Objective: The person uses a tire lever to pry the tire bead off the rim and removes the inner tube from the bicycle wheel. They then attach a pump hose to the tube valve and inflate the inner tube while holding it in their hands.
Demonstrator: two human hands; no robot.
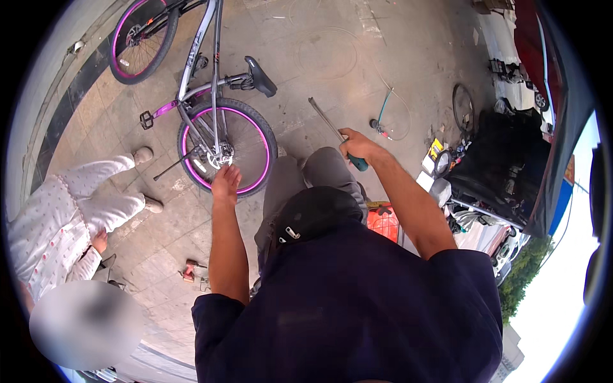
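Observation:
A grey bicycle point(199, 51) with pink rims stands at the front left, its black saddle point(260, 78) pointing right. Fingers stretched out, my left hand point(227, 183) is open at the lower edge of the rear wheel point(265, 148), just below the hub point(221, 155); whether it touches the wheel I cannot tell. My right hand point(359, 146) is closed round the dark green handle of a long metal tool point(327, 120). Its shaft points up and left, away from the wheel; the exact kind is unclear. A kickstand point(174, 165) reaches from the hub to the paving.
At the left stands another person in light patterned clothes point(51, 220). A thin hose with a teal end piece point(384, 108) lies on the paving. Loose wheel point(463, 108), dark covered cart point(495, 159) and assorted parts are at the right. A red tool point(189, 271) lies lower left.

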